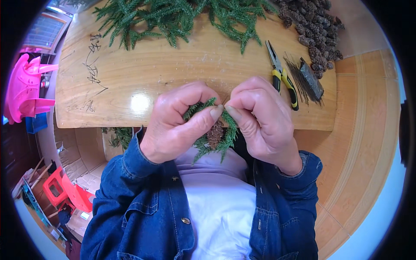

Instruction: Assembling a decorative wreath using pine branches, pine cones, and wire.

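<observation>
Over the near edge of the wooden table, my left hand is closed on a green artificial fir sprig. A brown pine cone hangs among its needles, below my thumb. My right hand is pinched close beside the left thumb, at the top of the sprig. What lies between its thumb and finger is too thin to make out. Pliers with yellow and black handles lie beyond my right hand. Beside them is a bundle of thin dark wires, partly wrapped.
Green fir branches cover the far side of the table. A heap of pine cones fills the far right corner. To the left stand a pink plastic stool and a red one. More greenery shows below the table's near edge.
</observation>
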Tool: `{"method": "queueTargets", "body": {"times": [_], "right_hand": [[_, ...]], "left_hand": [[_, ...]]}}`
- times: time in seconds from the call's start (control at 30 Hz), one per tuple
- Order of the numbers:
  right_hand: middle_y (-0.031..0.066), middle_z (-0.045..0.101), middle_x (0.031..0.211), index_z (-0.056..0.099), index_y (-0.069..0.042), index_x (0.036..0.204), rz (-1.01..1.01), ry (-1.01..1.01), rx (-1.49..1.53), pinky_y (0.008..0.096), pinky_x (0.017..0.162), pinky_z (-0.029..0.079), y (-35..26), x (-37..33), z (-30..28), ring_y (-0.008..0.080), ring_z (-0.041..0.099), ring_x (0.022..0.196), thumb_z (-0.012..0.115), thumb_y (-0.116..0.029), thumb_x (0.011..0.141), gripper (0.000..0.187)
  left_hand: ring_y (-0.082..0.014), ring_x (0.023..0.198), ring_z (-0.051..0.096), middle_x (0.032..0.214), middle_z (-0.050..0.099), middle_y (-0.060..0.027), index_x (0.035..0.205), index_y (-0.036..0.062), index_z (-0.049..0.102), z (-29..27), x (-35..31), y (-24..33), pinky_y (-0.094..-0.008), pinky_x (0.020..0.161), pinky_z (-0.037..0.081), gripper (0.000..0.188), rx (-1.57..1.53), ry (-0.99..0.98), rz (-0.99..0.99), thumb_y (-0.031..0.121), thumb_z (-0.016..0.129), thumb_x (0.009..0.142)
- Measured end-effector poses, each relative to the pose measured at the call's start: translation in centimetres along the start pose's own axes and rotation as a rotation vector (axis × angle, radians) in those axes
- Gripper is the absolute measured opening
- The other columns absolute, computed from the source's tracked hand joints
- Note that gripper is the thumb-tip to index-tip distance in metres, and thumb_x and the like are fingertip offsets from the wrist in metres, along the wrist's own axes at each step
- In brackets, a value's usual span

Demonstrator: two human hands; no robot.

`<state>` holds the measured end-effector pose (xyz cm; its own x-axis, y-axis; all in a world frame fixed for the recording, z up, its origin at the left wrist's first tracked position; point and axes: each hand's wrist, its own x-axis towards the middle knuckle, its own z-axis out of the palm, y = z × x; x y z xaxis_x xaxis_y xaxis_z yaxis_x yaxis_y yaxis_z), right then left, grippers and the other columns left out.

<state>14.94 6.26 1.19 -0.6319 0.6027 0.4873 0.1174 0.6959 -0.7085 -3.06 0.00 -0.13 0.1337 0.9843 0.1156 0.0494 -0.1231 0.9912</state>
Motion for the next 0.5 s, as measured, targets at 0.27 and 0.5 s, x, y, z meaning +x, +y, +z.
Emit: {"method": "queueTargets", "body": {"times": [0.27, 0.5], "right_hand": [[0.0123, 0.055, 0.079, 0.054, 0.001, 0.082, -0.190, -0.061, -0.153, 0.0321, 0.053, 0.042, -0.4, 0.2, 0.1, 0.0250, 0.054, 0.065, 0.064, 0.004, 0.074, 0.014], [0.0118, 0.053, 0.077, 0.053, 0.001, 0.081, -0.248, -0.149, -0.198, 0.0338, 0.052, 0.042, -0.1, 0.4, -0.4, 0.0261, 0.054, 0.064, 0.064, 0.005, 0.072, 0.015]], "left_hand": [[-0.0047, 0.066, 0.049, 0.075, 0.057, -0.0005, 0.094, -0.0025, 0.058, -1.2, 0.0, 0.6, -0.0200, 0.058, 0.041, 0.013, -0.293, -0.158, -0.336, 0.009, 0.059, 0.089], [-0.0056, 0.069, 0.051, 0.074, 0.057, -0.0002, 0.093, -0.0026, 0.057, -0.9, 0.0, 1.0, -0.0236, 0.058, 0.043, 0.012, -0.245, -0.183, -0.369, 0.006, 0.059, 0.086]]}}
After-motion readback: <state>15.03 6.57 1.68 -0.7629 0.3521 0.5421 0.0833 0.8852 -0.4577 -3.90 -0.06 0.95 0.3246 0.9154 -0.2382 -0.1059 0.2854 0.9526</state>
